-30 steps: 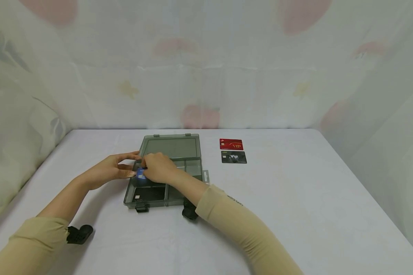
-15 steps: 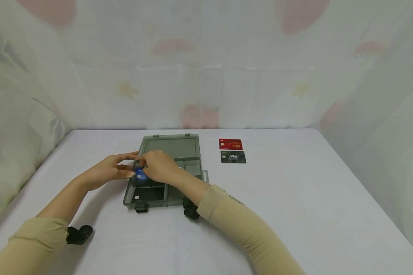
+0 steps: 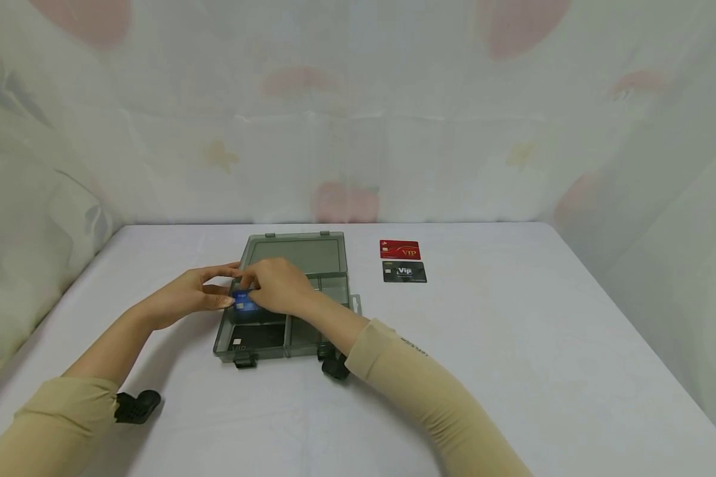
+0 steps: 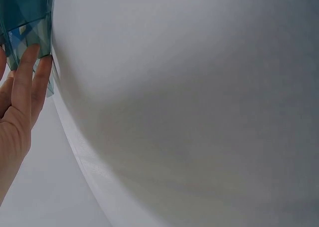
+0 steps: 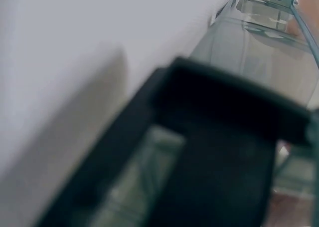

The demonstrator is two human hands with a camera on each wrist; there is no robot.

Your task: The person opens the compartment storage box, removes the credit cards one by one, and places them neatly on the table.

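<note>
Since a second ago your right hand (image 3: 277, 286) had crept slightly farther over the box (image 3: 286, 301) on the table (image 3: 513, 344), pinching the blue card (image 3: 244, 302) above its left compartment. Thin, stiff and slick, the card seemed best gripped by its edges. Your left wrist view alone showed straight fingers (image 4: 27, 72) of your left hand (image 3: 199, 291) pressing the box wall. The right wrist view gave only blurred box.

The place looked like a simple recording corner in a room, not a kitchen or a workshop. A flat table covered with a plain white cloth (image 3: 513, 371) stood inside walls of thin pale fabric with faded pink and yellow prints (image 3: 358, 119), which closed it on three sides. The fabric hung in soft folds and hid whatever was behind it, so the building itself could not be told.
</note>
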